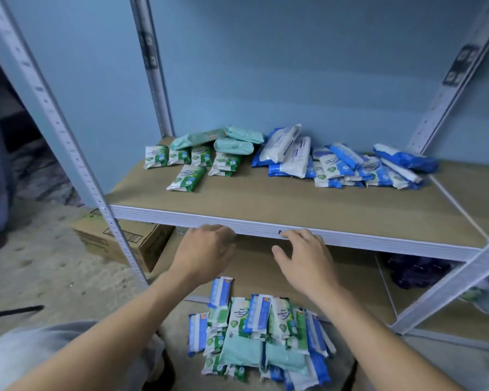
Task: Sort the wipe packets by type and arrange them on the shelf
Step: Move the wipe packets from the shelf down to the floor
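On the shelf board lie two groups of wipe packets: green and mint packets at the back left, blue and white packets at the back right. A mixed pile of green, mint and blue packets lies on the floor below, between my forearms. My left hand and my right hand hover side by side just in front of the shelf's front edge, fingers relaxed, holding nothing.
Grey metal uprights frame the shelf left and right. A cardboard box sits on the floor behind the left upright. Dark purple packages lie on the lower shelf at the right. The wall behind is light blue.
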Motion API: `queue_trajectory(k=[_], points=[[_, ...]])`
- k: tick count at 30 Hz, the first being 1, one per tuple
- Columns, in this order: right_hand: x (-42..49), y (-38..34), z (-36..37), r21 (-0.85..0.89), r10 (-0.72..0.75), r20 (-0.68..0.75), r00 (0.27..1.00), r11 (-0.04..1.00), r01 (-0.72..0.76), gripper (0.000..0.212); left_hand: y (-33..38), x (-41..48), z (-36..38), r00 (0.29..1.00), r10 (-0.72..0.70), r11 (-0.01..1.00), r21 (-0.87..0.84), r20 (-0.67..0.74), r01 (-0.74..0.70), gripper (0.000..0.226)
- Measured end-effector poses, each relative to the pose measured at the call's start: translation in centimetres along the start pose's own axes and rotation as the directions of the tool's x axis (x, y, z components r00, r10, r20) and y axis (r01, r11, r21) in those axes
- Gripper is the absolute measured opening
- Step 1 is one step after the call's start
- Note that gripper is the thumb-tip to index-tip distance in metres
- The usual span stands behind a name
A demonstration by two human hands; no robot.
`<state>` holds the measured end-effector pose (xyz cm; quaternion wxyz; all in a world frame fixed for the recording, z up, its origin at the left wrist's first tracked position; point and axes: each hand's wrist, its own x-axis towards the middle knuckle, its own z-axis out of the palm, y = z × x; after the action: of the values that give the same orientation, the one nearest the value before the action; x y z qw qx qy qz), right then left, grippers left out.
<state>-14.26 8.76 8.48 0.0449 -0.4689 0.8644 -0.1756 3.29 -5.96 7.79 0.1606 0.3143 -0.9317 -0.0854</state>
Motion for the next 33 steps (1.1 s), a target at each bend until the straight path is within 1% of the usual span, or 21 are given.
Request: queue_trajectory(k=[4, 9, 12, 15, 18, 22, 26, 29, 33], points=[[3.1, -0.3, -2.9, -0.006, -0.029, -0.046, 0.999, 1.0, 0.028, 0.043, -0.5, 2.7, -2.8, 0.998, -0.011, 1.0, 0.012, -0.062, 0.011, 0.03], [7.2, 0.5, -4.4, -0.021, -0.003, -0.07, 0.998, 1.0, 0.001, 0.045, -3.3, 4.8, -3.5, 0.987, -0.087, 0.996, -0.004, -0.134, 0.087, 0.031], [9.5, 2.0, -4.3, -0.002, 0.031, -0.083, 0.996, 1.0, -0.031, 0.045, -5.3, 5.9, -2.9, 0.972, -0.159, 0.987, -0.021, -0.172, 0.158, 0.032], [11.7, 3.8, -3.6, 0.009, 0.066, -0.103, 0.993, 0.998, -0.065, 0.047, -7.0, 7.0, -2.1, 0.956, -0.213, 0.976, -0.007, -0.201, 0.216, 0.041], [13.9, 5.7, -2.7, -0.045, 0.082, -0.168, 0.982, 0.995, -0.09, 0.049, -8.7, 8.8, -1.3, 0.944, -0.241, 0.967, 0.028, -0.225, 0.254, 0.04], [16.3, 8.5, -1.6, -0.144, 0.098, -0.346, 0.933, 0.977, -0.156, 0.048, -10.5, 11.5, -0.8, 0.922, -0.304, 0.947, 0.031, -0.241, 0.32, 0.045], [18.6, 10.1, -0.8, -0.263, 0.078, -0.43, 0.9, 0.942, -0.207, 0.046, -11.6, 13.4, -0.2, 0.889, -0.423, 0.905, -0.039, -0.174, 0.423, 0.055], [20.0, 10.3, -0.4, -0.244, 0.099, -0.473, 0.876, 0.94, -0.238, 0.041, -11.3, 14.5, 0.3, 0.871, -0.471, 0.881, -0.134, -0.143, 0.454, 0.054], [21.4, 10.2, -0.6, -0.202, 0.126, -0.531, 0.838, 0.941, -0.27, 0.036, -10.4, 15.6, 1.3, 0.856, -0.479, 0.876, -0.158, -0.193, 0.455, 0.049]])
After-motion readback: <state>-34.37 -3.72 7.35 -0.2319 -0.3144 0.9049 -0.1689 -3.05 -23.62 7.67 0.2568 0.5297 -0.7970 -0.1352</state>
